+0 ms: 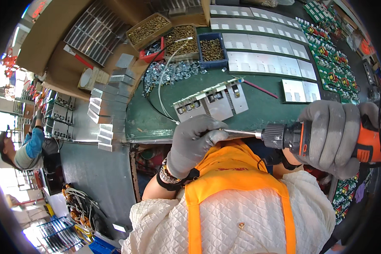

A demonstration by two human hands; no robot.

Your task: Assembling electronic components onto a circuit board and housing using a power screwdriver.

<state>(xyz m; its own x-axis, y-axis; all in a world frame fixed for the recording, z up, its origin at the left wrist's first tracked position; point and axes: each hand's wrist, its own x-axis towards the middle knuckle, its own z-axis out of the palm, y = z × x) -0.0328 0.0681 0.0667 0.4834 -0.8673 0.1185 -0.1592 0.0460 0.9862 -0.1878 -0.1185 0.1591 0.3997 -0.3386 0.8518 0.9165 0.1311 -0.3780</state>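
My right hand (332, 135), in a grey glove, is wrapped round an orange and black power screwdriver (368, 146). Its long metal bit (243, 133) points left. At the bit's tip, my left hand (192, 144), also gloved, has thumb and fingers pinched together; whatever small thing they hold is hidden. Just beyond, on the green bench mat (148, 125), lies a silver heatsink assembly (218, 109) with a pale strip along its far edge and black parts in its cut-outs. A thin reddish rod (261, 89) extends from behind its right end.
Bins of brass-coloured screws (180, 40) and a blue bin (211, 48) stand at the back, with loose metal clips (169, 74) before them. Rows of silver plates (266, 63) and green circuit boards (336, 72) lie right. Finned heatsinks (110, 97) line the left. Another person (27, 148) works far left.
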